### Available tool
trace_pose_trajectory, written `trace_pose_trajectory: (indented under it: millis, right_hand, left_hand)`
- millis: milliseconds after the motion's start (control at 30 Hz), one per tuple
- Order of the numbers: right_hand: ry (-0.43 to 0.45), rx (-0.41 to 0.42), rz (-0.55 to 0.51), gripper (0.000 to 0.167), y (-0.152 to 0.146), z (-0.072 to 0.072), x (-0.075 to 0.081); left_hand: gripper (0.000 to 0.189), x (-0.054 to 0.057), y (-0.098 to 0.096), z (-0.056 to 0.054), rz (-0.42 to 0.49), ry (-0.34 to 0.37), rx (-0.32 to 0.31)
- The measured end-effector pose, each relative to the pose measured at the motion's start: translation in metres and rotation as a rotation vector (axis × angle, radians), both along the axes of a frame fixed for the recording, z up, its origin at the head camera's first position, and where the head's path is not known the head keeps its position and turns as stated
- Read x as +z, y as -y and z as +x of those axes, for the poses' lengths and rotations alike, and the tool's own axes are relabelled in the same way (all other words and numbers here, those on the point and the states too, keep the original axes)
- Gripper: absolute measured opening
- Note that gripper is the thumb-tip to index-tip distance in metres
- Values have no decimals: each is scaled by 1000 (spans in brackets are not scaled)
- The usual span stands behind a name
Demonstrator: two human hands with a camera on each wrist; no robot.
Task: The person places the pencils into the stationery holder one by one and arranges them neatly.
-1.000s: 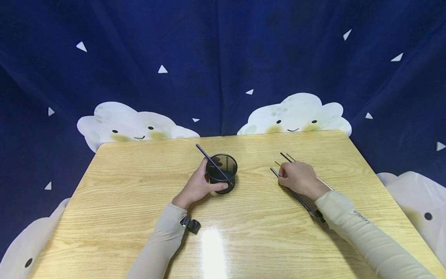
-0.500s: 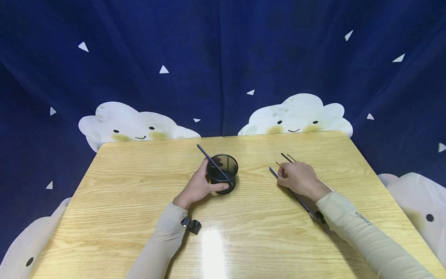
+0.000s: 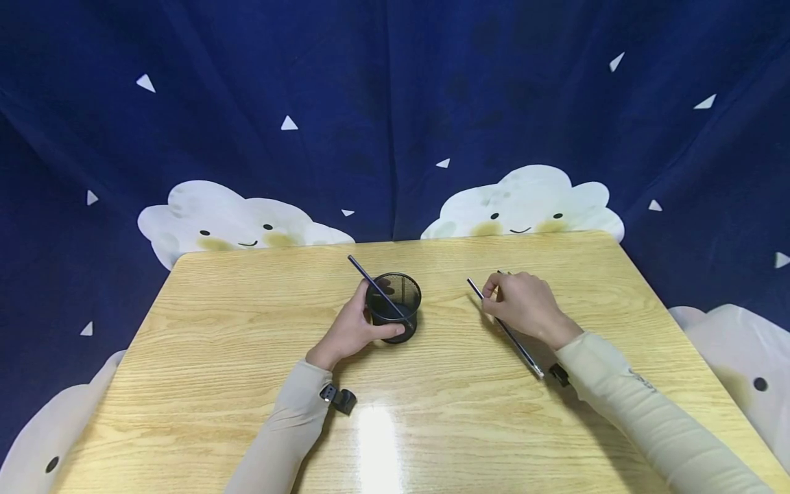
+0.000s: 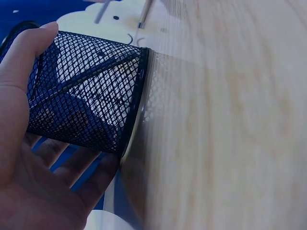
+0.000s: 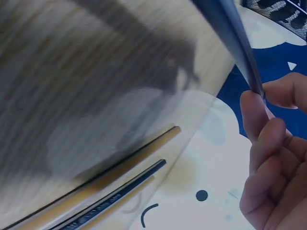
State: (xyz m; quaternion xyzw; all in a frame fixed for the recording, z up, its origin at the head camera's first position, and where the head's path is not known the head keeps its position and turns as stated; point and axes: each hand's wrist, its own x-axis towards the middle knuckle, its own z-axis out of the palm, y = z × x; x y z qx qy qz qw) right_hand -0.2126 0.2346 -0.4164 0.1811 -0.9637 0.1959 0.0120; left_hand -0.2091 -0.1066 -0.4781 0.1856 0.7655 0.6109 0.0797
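My left hand (image 3: 348, 333) grips a black mesh pen cup (image 3: 410, 328) with thumb and fingers around its side; the cup stands upright on the table. One dark pencil (image 3: 365, 273) leans inside it, its end rising past the rim to the left. To the right, my right hand (image 3: 524, 305) pinches another dark pencil (image 3: 521, 350) between thumb and fingertip, slanting above the wood. In the right wrist view, yellow (image 5: 136, 154) and black (image 5: 117, 197) pencils lie side by side on the table below; in the head view my right hand hides most of them.
The pale wooden table (image 3: 247, 384) ends at the back against a dark blue curtain (image 3: 345, 82) printed with clouds and white triangles. Black straps with small devices sit at both wrists, the left device (image 3: 344, 401) close over the table.
My right hand has drawn the dark pencil up and to the left, away from the other pencils. My left hand and the cup have stayed in place.
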Motion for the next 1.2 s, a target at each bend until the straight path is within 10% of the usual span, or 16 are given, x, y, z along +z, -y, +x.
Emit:
trace_pose_trajectory:
  millis: [1200]
  right_hand:
    - [-217,26,-278,14,52,-6,44]
  left_hand:
    - [95,-1,1,0,-39,11,25]
